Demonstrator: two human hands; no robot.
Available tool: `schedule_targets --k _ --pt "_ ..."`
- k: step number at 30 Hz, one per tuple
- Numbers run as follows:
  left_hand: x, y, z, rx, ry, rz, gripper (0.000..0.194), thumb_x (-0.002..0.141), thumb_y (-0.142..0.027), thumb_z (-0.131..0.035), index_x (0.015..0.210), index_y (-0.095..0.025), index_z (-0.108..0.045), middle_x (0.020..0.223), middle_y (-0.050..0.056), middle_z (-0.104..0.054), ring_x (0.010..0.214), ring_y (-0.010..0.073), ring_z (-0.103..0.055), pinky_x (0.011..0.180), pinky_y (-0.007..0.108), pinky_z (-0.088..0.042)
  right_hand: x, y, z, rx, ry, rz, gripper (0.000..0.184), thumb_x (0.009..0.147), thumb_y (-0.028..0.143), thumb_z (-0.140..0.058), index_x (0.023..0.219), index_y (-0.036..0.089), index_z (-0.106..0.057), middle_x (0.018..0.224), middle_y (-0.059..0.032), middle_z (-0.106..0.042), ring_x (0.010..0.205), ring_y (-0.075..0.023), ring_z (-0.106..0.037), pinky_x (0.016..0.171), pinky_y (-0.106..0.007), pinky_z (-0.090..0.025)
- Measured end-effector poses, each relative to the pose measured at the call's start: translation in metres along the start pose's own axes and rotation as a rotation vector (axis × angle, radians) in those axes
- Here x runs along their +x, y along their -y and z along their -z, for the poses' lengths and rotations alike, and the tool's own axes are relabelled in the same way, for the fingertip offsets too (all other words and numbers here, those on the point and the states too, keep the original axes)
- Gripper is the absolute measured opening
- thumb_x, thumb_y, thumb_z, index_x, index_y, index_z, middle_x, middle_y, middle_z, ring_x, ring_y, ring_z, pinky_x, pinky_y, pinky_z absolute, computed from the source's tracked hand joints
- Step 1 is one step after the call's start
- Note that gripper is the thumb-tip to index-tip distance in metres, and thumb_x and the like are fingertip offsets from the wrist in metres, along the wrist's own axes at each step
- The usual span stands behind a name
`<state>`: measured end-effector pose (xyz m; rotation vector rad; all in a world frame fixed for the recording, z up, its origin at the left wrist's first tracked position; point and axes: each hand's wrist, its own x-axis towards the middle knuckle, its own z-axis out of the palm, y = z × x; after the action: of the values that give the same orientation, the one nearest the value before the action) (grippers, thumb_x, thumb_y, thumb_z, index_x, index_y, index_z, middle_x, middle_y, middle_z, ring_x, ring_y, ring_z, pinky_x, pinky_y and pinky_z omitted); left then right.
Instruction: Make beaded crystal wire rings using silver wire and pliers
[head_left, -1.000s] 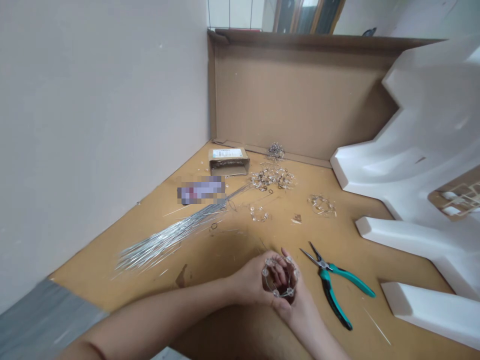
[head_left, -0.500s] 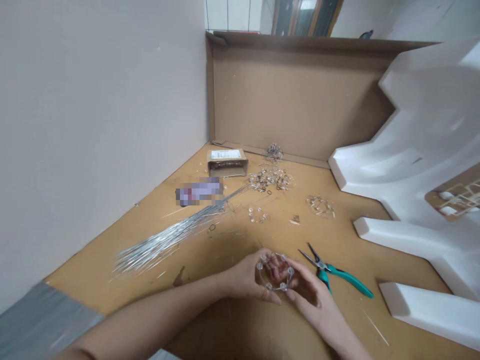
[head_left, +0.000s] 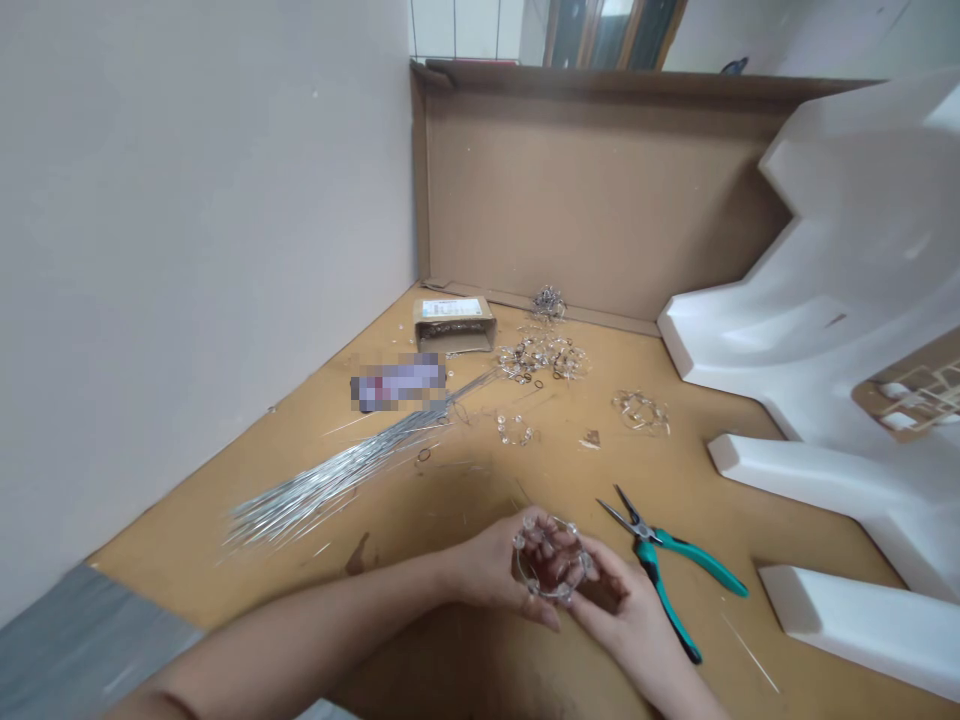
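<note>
Because both hands close in around it, the wire ring point(head_left: 553, 560) strung with clear beads shows only in part, its beads and wire slipping behind bent fingers, and I can't tell how the wire ends finish. It sits between the palms, just above the person's lap, held by the left hand point(head_left: 495, 570) on one side and the right hand point(head_left: 611, 605) on the other. The fingers of both are curled and gripping it, though exactly which fingertips pinch the wire is hard to make out. Just right of the right hand lie teal-handled needle-nose pliers point(head_left: 660, 565) on the tan board point(head_left: 435, 520). Farther up are a bundle of straight silver wires point(head_left: 337, 490), a small cardboard box point(head_left: 454, 325) and scattered clusters of beaded wire point(head_left: 541, 355). A pixelated packet point(head_left: 397, 382) can't be read. White foam packing point(head_left: 847, 300), at the right, runs out of view past the edge.
</note>
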<state>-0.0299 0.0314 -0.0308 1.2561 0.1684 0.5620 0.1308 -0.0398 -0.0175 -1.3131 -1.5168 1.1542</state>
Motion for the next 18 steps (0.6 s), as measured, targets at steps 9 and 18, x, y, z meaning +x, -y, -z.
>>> schedule_targets --k 9,18 --pt "-0.004 0.001 -0.002 0.118 -0.143 -0.023 0.077 0.049 -0.032 -0.079 0.11 -0.02 -0.033 0.103 0.008 -0.05 0.093 0.0206 -0.053 0.079 0.033 -0.043 0.001 0.002 0.001 0.088 -0.014 -0.028 0.03 0.073 0.023 -0.058 0.103 0.02 -0.053 0.097 -0.0076 -0.067 0.088 -0.0199 -0.063 0.082 -0.032 -0.049" --pt "-0.005 0.002 -0.003 0.451 -0.167 -0.068 0.059 0.08 -0.034 -0.052 0.127 -0.017 -0.021 0.122 0.014 -0.045 0.114 0.0234 -0.043 0.098 0.042 -0.029 0.003 -0.01 -0.009 -0.109 -0.219 -0.017 0.036 0.076 0.033 -0.054 0.109 0.02 -0.047 0.095 -0.0082 -0.068 0.087 -0.0202 -0.064 0.083 -0.032 -0.049"
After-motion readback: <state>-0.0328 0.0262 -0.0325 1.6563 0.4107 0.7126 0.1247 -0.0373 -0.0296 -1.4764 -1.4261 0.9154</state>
